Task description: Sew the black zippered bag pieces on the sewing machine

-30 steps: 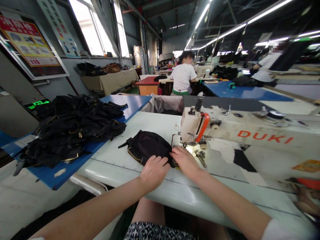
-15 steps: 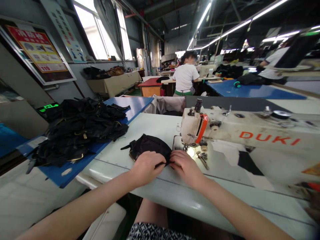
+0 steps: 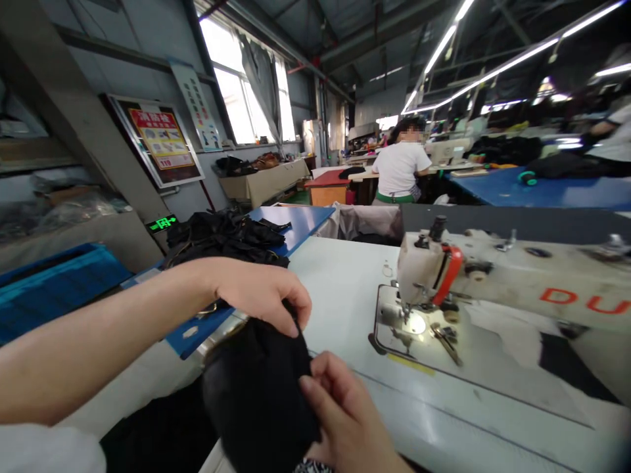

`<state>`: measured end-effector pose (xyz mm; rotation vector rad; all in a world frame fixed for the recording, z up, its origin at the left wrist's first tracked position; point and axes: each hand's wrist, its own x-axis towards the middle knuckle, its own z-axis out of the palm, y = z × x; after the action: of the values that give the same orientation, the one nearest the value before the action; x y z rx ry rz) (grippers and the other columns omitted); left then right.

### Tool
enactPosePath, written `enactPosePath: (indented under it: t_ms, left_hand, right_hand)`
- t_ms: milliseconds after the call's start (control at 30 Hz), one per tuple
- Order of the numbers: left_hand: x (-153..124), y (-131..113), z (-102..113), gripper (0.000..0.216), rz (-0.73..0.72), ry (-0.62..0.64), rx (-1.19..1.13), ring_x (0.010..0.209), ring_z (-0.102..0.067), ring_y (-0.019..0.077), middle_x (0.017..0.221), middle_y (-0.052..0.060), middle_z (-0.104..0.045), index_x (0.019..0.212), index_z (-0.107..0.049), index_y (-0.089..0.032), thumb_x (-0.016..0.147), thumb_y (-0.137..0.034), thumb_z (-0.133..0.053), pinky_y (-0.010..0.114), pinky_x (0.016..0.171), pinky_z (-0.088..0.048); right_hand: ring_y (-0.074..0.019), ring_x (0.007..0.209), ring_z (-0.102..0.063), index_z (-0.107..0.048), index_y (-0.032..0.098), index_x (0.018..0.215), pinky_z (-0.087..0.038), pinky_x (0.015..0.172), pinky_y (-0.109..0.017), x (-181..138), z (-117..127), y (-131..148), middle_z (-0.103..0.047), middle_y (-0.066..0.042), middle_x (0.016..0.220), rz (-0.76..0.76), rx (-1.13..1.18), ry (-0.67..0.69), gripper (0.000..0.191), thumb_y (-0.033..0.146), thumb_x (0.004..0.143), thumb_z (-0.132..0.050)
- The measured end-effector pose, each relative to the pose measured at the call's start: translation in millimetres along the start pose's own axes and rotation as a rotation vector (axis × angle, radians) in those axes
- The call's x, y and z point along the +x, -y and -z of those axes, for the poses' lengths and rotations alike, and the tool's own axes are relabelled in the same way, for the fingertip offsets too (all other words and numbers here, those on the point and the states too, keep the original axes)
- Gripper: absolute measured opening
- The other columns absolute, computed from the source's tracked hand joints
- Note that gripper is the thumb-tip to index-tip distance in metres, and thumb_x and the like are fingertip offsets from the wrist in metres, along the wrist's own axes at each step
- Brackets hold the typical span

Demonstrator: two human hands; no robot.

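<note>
The left hand (image 3: 261,299) pinches the upper edge of the black cloth piece (image 3: 261,401) between the thumb and the bent fingers. The right hand (image 3: 348,417), which is lower, holds the right edge of this same piece, with the thumb pressed against the curled forefinger; its other fingers I cannot tell well. The black cloth piece is in front of the person, at the near side of the white table (image 3: 340,282), and it is well apart from the sewing machine (image 3: 493,269), which stands to the right. Whether the piece touches the table, I cannot tell. A light shines on the metal plate (image 3: 390,323) below the needle. Behind the left forearm, a black cloth pile (image 3: 224,236) lies on the blue table (image 3: 308,223).
</note>
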<state>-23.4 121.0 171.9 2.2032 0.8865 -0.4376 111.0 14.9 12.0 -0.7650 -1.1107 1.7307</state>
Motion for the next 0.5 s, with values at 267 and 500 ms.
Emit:
enactPosePath:
  t_ms: [267,500]
  left_hand:
    - [126.7,16.4,-36.3,0.017,0.118,-0.095,0.754,0.073,-0.060,0.0221,0.077,0.006,-0.070,0.073,-0.070,-0.020,0.068,-0.009,-0.060,0.037,0.074,-0.039]
    - [208.4,45.3,-83.1,0.009,-0.277,-0.407,0.512,0.096,-0.055,0.0215,0.093,0.000,-0.066,0.085,-0.068,-0.026,0.080,-0.026,-0.060,0.039,0.092,-0.032]
  right_hand:
    - [-0.0093,0.044,-0.048,-0.040,0.021,0.067,-0.042,0.046,-0.021,49.6,32.4,-52.0,-0.046,0.008,0.049,-0.285,0.236,-0.486,0.034,0.037,0.070,-0.070]
    - [-0.0114,0.045,-0.057,-0.045,0.021,0.075,-0.049,0.051,-0.024,15.4,105.0,-30.2,-0.055,0.005,0.053,-0.375,0.140,-0.647,0.012,0.016,0.078,-0.055]
